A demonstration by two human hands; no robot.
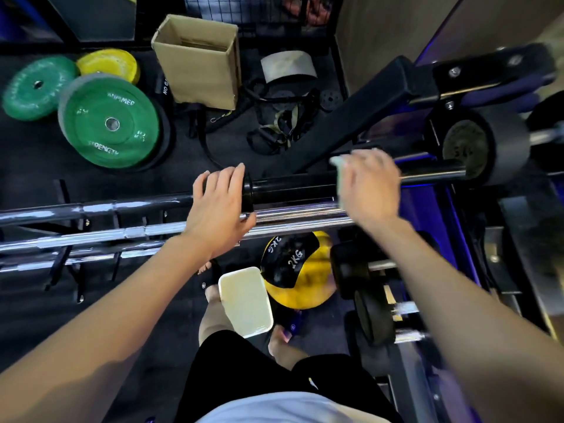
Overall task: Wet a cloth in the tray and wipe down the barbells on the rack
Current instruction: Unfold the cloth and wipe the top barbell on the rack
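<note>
L hand (218,209) grips black barbell (293,187), R hand (370,186) presses cloth (338,175) on it beside

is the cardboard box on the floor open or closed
Open. The cardboard box stands upright on the floor beyond the barbells, its top flaps raised so its inside walls show. Whether anything lies at the bottom cannot be told.
</note>
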